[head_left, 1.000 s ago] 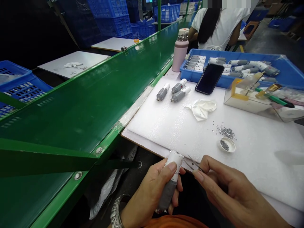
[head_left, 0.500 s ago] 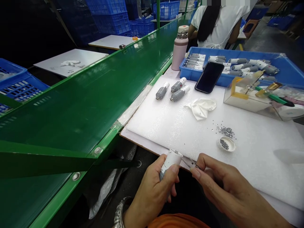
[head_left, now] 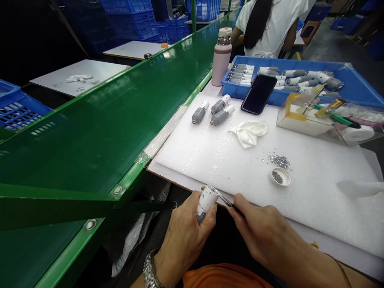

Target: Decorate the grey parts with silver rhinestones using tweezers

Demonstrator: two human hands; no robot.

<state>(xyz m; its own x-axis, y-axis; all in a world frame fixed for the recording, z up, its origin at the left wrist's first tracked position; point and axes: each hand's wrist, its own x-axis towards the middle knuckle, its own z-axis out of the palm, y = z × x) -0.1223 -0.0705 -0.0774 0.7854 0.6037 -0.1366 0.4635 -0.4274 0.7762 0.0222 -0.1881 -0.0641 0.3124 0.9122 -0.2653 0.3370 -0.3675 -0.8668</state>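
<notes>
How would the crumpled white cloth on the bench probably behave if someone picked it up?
The white cloth would likely hang floppy, given its soft folds. It looks thin, so probably light, and its flattened, crumpled shape seems unlikely to roll.

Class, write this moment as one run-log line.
left hand: grips white-and-grey cylinder | right hand: holds tweezers, tips at cylinder's open end | mat: three similar cylinders, cloth, cap with small grey pieces

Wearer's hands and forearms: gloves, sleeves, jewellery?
No gloves on either hand, and no sleeves in view. Left hand: chunky, silver-coloured, patterned bracelet at the wrist. Right hand: no rings visible; a thin dark band crosses the forearm.
</notes>
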